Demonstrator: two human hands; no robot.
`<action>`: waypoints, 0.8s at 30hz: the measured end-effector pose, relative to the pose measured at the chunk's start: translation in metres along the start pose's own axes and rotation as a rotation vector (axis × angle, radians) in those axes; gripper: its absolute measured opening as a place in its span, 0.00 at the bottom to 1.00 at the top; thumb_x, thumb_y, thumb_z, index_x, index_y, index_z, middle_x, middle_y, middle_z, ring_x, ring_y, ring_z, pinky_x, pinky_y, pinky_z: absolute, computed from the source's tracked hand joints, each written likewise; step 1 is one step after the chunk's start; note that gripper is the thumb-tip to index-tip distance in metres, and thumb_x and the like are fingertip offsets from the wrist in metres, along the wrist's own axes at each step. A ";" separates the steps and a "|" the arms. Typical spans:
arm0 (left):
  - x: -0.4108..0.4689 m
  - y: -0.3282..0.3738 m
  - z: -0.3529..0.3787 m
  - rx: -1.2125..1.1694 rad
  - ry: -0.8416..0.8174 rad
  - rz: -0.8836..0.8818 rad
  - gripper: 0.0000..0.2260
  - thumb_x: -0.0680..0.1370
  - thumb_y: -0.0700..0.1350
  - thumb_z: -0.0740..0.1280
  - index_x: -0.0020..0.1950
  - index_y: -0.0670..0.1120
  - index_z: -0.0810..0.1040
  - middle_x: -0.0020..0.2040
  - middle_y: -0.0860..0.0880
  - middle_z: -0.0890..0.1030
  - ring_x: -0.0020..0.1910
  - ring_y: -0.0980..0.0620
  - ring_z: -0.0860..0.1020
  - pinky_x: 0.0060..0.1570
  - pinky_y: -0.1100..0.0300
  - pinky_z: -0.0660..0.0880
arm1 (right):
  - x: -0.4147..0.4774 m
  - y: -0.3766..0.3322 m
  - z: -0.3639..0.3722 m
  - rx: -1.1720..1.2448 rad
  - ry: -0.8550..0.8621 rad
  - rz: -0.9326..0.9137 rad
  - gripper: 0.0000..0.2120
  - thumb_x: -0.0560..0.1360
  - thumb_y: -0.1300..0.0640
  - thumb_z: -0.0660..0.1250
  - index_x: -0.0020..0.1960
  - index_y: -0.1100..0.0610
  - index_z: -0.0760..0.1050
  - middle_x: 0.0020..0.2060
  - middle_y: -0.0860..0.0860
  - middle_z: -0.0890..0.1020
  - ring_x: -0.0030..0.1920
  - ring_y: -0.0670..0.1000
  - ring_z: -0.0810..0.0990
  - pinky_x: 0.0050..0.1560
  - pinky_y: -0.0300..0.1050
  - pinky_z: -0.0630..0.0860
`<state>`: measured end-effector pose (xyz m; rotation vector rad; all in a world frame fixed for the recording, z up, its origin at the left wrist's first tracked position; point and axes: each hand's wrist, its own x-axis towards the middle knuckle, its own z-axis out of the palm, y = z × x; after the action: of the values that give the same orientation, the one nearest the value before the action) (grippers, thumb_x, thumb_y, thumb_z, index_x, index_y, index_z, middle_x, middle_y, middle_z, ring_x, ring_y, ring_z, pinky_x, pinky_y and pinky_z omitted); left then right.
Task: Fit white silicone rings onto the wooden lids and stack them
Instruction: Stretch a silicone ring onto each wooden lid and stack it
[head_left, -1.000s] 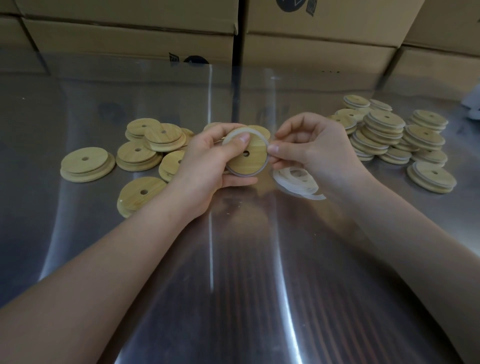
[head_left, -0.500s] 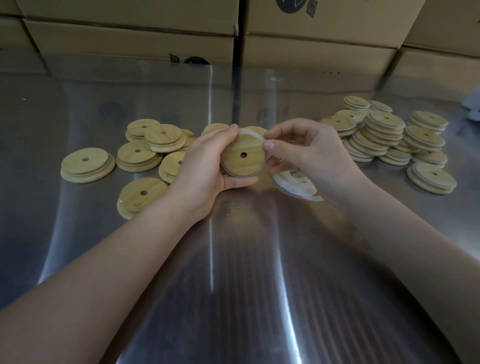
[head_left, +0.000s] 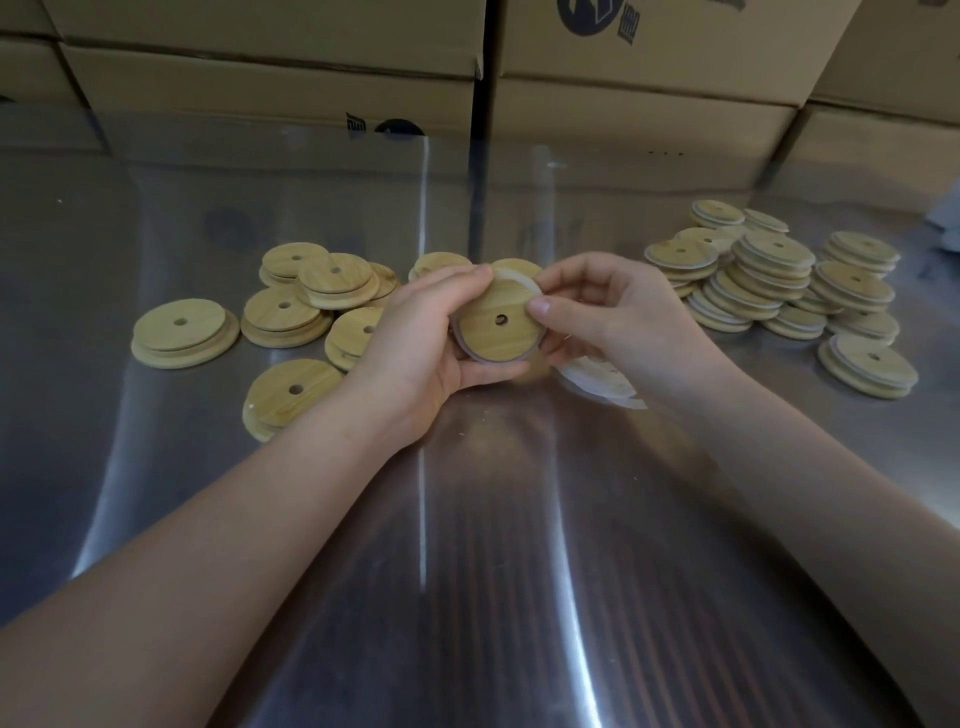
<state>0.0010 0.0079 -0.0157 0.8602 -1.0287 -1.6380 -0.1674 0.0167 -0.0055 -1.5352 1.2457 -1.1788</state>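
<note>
— Lid in work, status?
— The held lid (head_left: 498, 325) is kept above the table (head_left: 493, 571), hole facing up. It is gripped by the left hand (head_left: 415, 338), with the fingers (head_left: 467, 278) curled round its left edge. A white silicone ring (head_left: 519, 278) is pinched at its upper right rim by the right hand (head_left: 623, 322). The ring is seen seated round the lower edge and lifted at the top, so it is judged not fully fitted.
— What is done?
— Right of the held lid, ringed lids (head_left: 769, 280) are stacked in several piles, with white bands showing between the wood. A good batch is judged finished.
— What is left?
— Left of the held lid, bare lids (head_left: 291, 322) are scattered and overlapped, and no rings are seen on them. Just below and right of the held lid, loose rings (head_left: 597, 376) are piled, partly hidden by the right wrist. Their count cannot be told.
— Overall?
— Past midway is judged, as more ringed than bare lids are seen. The ring is yet to be pressed home and the lid stacked at the right. Cardboard boxes (head_left: 649, 104) behind the held lid are not involved.
</note>
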 end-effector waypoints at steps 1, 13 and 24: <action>0.000 0.000 0.000 0.006 0.002 0.000 0.07 0.81 0.44 0.63 0.49 0.45 0.80 0.54 0.41 0.82 0.53 0.41 0.83 0.42 0.46 0.82 | 0.000 0.000 0.000 0.004 -0.008 -0.001 0.05 0.73 0.63 0.72 0.48 0.59 0.79 0.35 0.54 0.82 0.33 0.51 0.80 0.38 0.45 0.81; -0.002 -0.001 0.004 0.192 0.041 0.044 0.10 0.82 0.48 0.62 0.57 0.46 0.79 0.50 0.44 0.84 0.44 0.46 0.85 0.43 0.49 0.82 | 0.005 -0.007 -0.018 0.306 0.150 0.058 0.02 0.77 0.63 0.67 0.47 0.60 0.74 0.32 0.55 0.79 0.30 0.52 0.77 0.32 0.47 0.78; -0.006 -0.008 0.007 0.535 -0.041 0.166 0.09 0.82 0.39 0.61 0.49 0.43 0.81 0.40 0.49 0.85 0.36 0.51 0.82 0.40 0.58 0.80 | 0.015 -0.002 -0.057 0.408 0.657 0.066 0.14 0.79 0.61 0.65 0.64 0.56 0.69 0.45 0.57 0.79 0.32 0.51 0.83 0.38 0.43 0.81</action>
<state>-0.0065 0.0169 -0.0198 1.0537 -1.5610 -1.2586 -0.2209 0.0001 0.0119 -0.8186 1.3296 -1.8423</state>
